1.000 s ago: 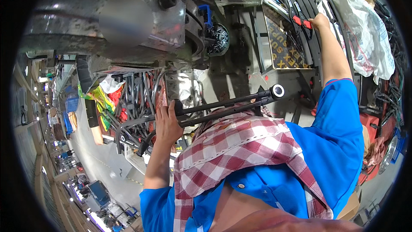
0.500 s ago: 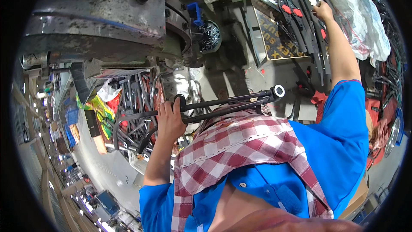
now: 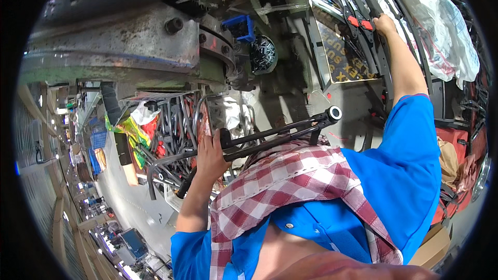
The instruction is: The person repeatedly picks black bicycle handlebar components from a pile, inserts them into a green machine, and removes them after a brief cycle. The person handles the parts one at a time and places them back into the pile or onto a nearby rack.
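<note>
Black metal rod assembly (image 3: 270, 137), a pair of long thin bars ending in a round ring eye at the right, lies crosswise just in front of the person's chest, above a red-and-white checked cloth (image 3: 290, 181) draped over the blue shirt. Left hand (image 3: 210, 155) has its fingers curled tight around the left part of those bars, near a dark knob, so the assembly hangs from that one grip while its ring end sticks out free to the right. Just beyond the hand sits a bin of similar dark rods and bent metal parts (image 3: 174, 135), heaped loosely, with bright yellow and red packaging beside it. Farther off, the right hand (image 3: 385, 22) is stretched up to a rack of long black bars with red tags (image 3: 363, 21); its fingers appear closed on one of them, though the exact hold is too small to tell. A crumpled clear plastic sheet (image 3: 441, 26) hangs beside that rack, and a heavy rusty grey machine body (image 3: 129, 36) with bolts fills the far left. Held one-handed and off-centre, the assembly could tip and its free end snag the cloth, or it could slip into the bin and tangle there.
</note>
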`<state>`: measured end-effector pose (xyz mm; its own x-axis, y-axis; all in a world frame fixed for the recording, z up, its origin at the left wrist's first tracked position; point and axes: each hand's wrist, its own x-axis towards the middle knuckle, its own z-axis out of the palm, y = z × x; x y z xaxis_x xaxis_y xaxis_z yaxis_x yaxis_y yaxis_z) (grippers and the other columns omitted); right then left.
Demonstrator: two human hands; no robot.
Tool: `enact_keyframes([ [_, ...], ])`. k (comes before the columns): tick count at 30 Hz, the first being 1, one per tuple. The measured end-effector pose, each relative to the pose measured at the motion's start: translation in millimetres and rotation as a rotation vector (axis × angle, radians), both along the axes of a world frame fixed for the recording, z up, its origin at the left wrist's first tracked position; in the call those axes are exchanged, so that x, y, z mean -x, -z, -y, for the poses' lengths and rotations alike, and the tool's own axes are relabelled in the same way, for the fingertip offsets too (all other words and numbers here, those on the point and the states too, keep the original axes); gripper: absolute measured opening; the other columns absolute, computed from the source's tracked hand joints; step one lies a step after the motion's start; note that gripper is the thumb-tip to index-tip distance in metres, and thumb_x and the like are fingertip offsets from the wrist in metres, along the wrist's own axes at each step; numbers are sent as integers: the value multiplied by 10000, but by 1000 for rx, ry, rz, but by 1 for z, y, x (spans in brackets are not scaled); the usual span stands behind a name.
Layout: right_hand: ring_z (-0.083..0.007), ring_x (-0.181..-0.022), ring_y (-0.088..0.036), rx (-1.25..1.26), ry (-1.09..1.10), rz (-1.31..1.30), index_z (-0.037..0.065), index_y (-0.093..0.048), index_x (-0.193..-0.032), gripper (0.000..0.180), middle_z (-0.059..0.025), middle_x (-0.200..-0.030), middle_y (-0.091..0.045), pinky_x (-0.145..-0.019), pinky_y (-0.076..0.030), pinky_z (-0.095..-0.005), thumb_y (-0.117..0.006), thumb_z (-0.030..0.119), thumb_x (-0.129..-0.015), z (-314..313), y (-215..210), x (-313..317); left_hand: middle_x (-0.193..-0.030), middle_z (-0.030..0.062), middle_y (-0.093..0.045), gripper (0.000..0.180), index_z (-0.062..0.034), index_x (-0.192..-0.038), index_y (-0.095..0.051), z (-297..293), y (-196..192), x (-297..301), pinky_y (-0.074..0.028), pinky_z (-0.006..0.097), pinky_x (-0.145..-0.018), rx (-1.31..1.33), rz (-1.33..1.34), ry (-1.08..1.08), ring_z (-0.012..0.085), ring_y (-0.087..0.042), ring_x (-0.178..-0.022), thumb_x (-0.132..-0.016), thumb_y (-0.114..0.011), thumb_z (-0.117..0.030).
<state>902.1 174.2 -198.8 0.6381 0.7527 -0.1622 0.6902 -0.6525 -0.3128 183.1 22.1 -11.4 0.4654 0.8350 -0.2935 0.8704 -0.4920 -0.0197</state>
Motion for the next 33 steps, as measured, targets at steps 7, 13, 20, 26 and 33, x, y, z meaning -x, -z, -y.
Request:
enact_keyframes([
  [7,-367,-833,-614,-428,5,-175,-37,-595,-986,631,-242,-886,-630,-808,-466,-472,-415,567,-988,60,-94,1,-1165,236,-469,1171,54,-1485,-278,-30,23,-4,-409,498,-1004,-43,36,103,423,-494,-1115,-575,-905,-335],
  [13,-424,-1129,-570,-536,-237,373,46,-560,-1316,541,-265,-1204,-609,-997,-439,-465,-610,316,-850,147,-230,77,-1153,238,-480,1024,51,-1424,-353,-70,39,-30,-387,511,-1021,-21,202,244,432,-485,-1120,-607,-868,-287],
  [20,-432,-1025,-622,-148,-201,338,24,-580,-1198,405,-259,-1041,-663,-886,-492,-495,-634,204,-840,251,-201,102,-1186,244,-479,995,53,-1404,-376,-106,71,-61,-399,490,-1020,103,230,468,430,-479,-1153,-577,-843,-246],
  [26,-379,-910,-672,133,-181,264,52,-609,-1055,664,-192,-915,-691,-786,-530,-483,-559,685,-862,288,-173,170,-1085,227,-577,1099,97,-1449,-322,-114,86,-69,-417,467,-977,215,172,542,398,-526,-1043,-581,-861,-308],
  [33,-356,-781,-684,8,-356,273,66,-672,-849,725,-158,-757,-678,-684,-538,-466,-485,766,-849,261,-160,204,-1072,213,-564,1059,76,-1431,-348,-116,88,-67,-415,454,-955,133,115,555,378,-511,-1024,-572,-853,-285],
])
